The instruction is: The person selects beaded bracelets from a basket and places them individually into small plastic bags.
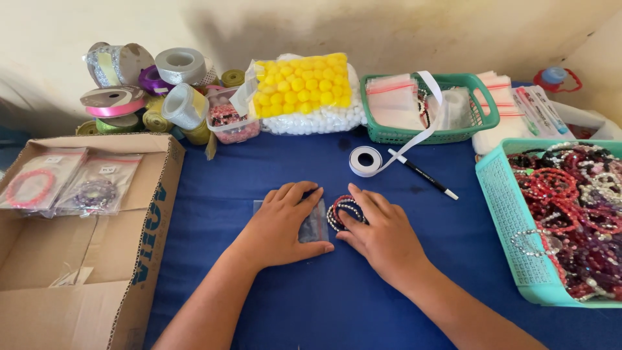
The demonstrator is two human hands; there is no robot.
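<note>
While your left hand [280, 223] lies flat and spread on the small clear plastic bag [313, 225], pinning it to the blue table [259, 311], your right hand [382, 234] rests beside it with its fingertips on the beaded bracelets [342, 210]. Neither hand is clenched; the left presses down, the right touches the beads lightly, thumb drawn in near the bag's edge.

Those bracelets, 2 or 3 strands in red, white and dark beads, sit just right of the bag, touching or nearly touching it. Judge them light, limp and ready to roll: the beads are hard and smooth, the cord between them looks soft, so the loops will likely sag or splay if you lift by 1 bead. Pinch across all the strands together, at the side nearest your fingertips.

That bag looks thin, slick and floppy; it will probably slide on the cloth unless you keep your palm on it. Take it at its open edge, though you cannot tell from here which edge that is.
</note>
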